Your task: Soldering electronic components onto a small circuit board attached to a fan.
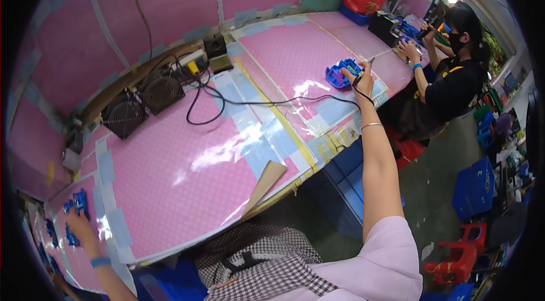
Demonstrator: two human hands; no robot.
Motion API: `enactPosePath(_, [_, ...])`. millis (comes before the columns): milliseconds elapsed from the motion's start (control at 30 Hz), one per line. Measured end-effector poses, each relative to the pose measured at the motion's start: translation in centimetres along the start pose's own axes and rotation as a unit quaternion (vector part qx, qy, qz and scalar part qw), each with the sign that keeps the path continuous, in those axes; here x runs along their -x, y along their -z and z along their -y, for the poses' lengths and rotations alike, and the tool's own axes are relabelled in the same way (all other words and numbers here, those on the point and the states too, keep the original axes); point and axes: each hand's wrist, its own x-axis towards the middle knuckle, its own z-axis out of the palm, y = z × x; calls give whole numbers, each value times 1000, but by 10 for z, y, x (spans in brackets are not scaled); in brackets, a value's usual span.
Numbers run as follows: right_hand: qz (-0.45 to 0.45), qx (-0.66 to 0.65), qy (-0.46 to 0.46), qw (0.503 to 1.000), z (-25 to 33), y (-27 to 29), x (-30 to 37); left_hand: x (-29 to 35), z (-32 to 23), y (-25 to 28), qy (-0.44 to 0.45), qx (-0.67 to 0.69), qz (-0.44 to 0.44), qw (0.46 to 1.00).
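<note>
My right hand (pixel 360 80) is stretched far out over the pink table, its fingers closed round a thin corded tool that looks like a soldering iron (pixel 359 78). Its black cord trails back across the table. Right beside that hand lies a blue and purple plastic housing (pixel 336 77); the fingers partly cover it, and I cannot tell whether they touch it. Far to the left, my left hand (pixel 83 230), with a blue band at the wrist, has its fingers closed on a blue plastic part (pixel 80 201). More blue parts (pixel 51 231) lie to its left.
Two black fans (pixel 163 94) stand along the back, near a power strip (pixel 190 59) with a yellow plug. A brown cardboard piece (pixel 267 183) lies at the front edge. A co-worker (pixel 454 82) sits at the right end. Red stools (pixel 460 258) and a blue crate (pixel 474 187) stand on the floor.
</note>
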Motion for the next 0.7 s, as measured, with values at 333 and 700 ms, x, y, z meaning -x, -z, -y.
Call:
enactPosePath(333, [71,64,-7,995,-35,-6,-20,83,-134,135,229,841,263,413])
enactPosePath(700, [150,-174,218,949,172,-25,140,97,-300,158,189,829,377,367])
